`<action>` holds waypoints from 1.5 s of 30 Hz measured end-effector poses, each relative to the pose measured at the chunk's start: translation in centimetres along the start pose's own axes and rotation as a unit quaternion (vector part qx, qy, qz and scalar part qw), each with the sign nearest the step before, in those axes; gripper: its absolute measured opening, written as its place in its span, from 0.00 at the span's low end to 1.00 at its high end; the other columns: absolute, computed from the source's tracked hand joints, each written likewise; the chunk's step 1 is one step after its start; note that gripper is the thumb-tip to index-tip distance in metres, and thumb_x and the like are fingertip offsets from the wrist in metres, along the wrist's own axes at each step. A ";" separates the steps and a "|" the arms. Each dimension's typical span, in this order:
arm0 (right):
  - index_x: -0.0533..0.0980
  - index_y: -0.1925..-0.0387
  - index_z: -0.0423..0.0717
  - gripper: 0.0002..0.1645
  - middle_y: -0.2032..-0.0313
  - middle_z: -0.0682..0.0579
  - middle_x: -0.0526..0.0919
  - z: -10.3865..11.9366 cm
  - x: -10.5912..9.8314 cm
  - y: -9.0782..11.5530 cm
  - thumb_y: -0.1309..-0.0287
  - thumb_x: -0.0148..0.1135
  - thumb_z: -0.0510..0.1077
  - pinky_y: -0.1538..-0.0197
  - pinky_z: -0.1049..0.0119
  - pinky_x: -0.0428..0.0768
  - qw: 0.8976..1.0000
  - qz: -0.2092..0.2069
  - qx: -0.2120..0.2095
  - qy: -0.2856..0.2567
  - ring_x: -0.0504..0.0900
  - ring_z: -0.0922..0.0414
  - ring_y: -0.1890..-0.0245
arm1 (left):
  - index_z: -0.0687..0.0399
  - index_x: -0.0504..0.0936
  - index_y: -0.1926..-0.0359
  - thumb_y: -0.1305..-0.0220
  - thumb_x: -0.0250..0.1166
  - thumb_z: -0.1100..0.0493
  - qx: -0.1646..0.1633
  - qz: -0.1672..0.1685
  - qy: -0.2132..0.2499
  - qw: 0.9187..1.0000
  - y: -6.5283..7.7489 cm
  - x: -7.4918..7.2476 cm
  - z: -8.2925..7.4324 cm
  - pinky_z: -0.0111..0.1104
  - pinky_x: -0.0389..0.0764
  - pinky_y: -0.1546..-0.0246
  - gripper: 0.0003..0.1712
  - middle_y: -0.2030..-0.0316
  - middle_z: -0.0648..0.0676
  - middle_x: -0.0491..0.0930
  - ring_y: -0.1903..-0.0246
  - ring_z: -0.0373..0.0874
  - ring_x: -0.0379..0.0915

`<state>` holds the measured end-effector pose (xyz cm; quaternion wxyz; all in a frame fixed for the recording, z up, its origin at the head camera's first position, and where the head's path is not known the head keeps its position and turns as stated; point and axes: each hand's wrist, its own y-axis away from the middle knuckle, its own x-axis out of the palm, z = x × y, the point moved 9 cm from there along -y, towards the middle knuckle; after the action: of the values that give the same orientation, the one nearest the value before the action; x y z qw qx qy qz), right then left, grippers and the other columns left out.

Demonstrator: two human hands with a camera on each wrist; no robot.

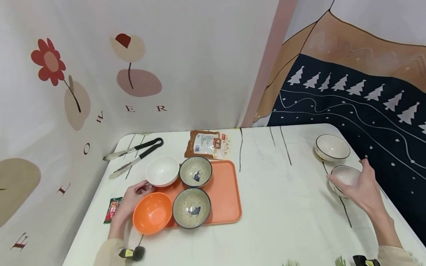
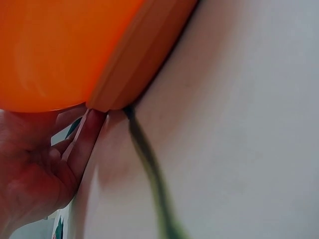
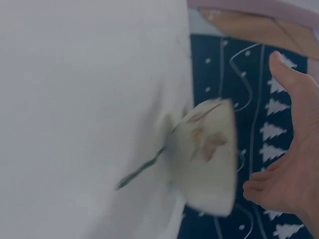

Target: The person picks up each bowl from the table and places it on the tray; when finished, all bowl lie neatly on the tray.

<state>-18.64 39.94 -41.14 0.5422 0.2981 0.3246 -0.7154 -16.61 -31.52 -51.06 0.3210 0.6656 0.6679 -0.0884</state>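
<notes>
Black-handled tongs lie left of a brown packet, before printed cloth.

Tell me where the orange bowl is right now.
In the head view, the orange bowl sits over the near left corner of the tray, between the left hand and the nearer speckled bowl.

Orange tray: rectangular, rounded corners, left part of desk. Bears four upright, touching or near-touching bowls: plain white bowl and glossy orange bowl both overhang its left edge; two speckled bowls, dark-rimmed, blue motif inside. Cream bowl: dark-rimmed, upright, near right edge; outer mark probably a flower, blurred.
</notes>
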 end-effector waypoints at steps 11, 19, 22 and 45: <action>0.36 0.26 0.20 0.80 0.33 0.11 0.47 -3.5 1.1 0.1 0.54 0.78 0.60 0.41 0.24 0.61 0.999 0.009 0.006 0.041 0.55 0.18 0.36 | 0.57 0.68 0.26 0.26 0.60 0.47 0.010 -0.002 -0.001 1.000 0.1 -0.2 -0.1 0.27 0.76 0.60 0.34 0.51 0.59 0.76 0.53 0.47 0.70; 0.37 0.28 0.16 0.80 0.38 0.08 0.50 -4.3 0.9 1.0 0.54 0.78 0.62 0.47 0.24 0.65 0.997 0.034 0.041 0.053 0.59 0.18 0.41 | 0.58 0.68 0.27 0.26 0.60 0.49 0.013 0.004 0.000 1.000 0.0 0.1 -0.3 0.28 0.75 0.60 0.33 0.52 0.59 0.76 0.54 0.48 0.69; 0.46 0.29 0.16 0.76 0.40 0.11 0.58 -4.6 0.6 1.4 0.56 0.79 0.62 0.51 0.27 0.69 0.997 0.011 0.051 0.049 0.64 0.20 0.44 | 0.58 0.67 0.26 0.26 0.60 0.48 0.012 0.004 -0.001 1.000 -0.1 0.0 -0.2 0.28 0.75 0.60 0.33 0.52 0.59 0.76 0.54 0.48 0.69; 0.50 0.20 0.46 0.73 0.29 0.29 0.61 5.3 1.6 3.4 0.64 0.84 0.54 0.44 0.27 0.64 0.999 -0.017 -0.031 -0.040 0.64 0.26 0.36 | 0.59 0.68 0.27 0.25 0.58 0.55 0.018 0.000 -0.002 1.000 0.1 -0.1 -0.6 0.27 0.76 0.61 0.30 0.51 0.60 0.76 0.54 0.48 0.70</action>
<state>-16.11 34.11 -39.64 0.5515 0.2469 0.3296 -0.7254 -16.70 -31.25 -50.53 0.3105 0.6710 0.6655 -0.1021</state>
